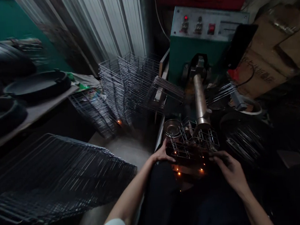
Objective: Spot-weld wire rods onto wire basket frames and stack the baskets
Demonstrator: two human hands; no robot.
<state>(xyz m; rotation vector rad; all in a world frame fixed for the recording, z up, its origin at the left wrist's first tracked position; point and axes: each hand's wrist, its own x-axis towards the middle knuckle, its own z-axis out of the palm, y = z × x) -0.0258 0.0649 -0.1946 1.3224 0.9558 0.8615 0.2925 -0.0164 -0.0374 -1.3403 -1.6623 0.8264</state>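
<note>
A small wire rack point(185, 153) lies under the cylindrical upper arm point(200, 98) of a green spot-welding machine point(199, 49). At the rack's left edge, my left hand point(163, 153) is closed, its thumb over the near side. My right hand point(228, 168) pinches the rack's right near corner, though the dark fingertips hide the exact contact. Orange sparks glow between my hands and below the rack. Beside the rack's far left corner sits a round metal dish point(172, 127).
Tall stacks of wire racks point(127, 86) stand left of the machine. More wire panels point(62, 177) lean at lower left. Black pans point(37, 84) rest on a shelf. At right are a dark container of metal rods point(244, 140) and a cardboard box point(267, 66).
</note>
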